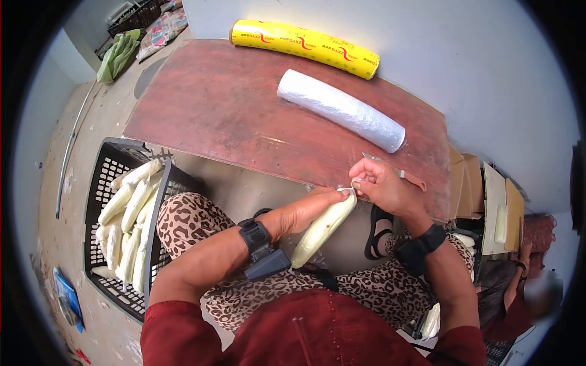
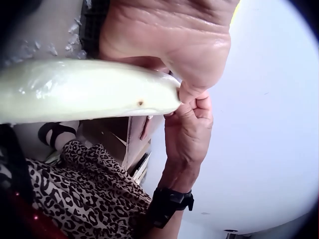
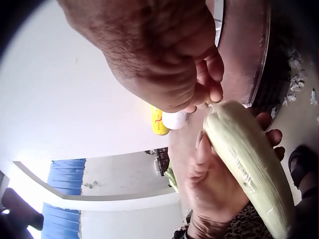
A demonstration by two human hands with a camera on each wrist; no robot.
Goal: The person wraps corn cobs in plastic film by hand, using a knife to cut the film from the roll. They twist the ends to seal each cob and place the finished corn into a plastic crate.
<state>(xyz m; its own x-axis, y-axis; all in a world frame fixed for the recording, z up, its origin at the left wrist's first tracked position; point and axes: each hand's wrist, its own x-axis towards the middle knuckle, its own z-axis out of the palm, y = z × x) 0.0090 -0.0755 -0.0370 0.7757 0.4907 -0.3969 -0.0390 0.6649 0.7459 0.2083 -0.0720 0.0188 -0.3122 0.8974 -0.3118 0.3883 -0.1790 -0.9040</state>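
A long pale-green vegetable in clear film [image 1: 323,235] hangs at a slant over the lap. The left hand [image 1: 305,210] grips its upper end, and in the right wrist view that hand's fingers wrap behind the vegetable [image 3: 249,164]. At the same tip, the right hand [image 1: 383,186] pinches a small twist of film between thumb and finger. In the left wrist view a small brown spot marks the wrapped vegetable [image 2: 89,92], and the right hand [image 2: 187,129] meets the left hand [image 2: 169,40] at its end.
On the red-brown table [image 1: 213,104] lie a yellow roll [image 1: 305,47], a clear film roll [image 1: 342,110] and a knife with an orange handle [image 1: 412,180]. A black crate [image 1: 104,183] of several wrapped vegetables stands at the left. Another person [image 1: 510,299] sits at the far right.
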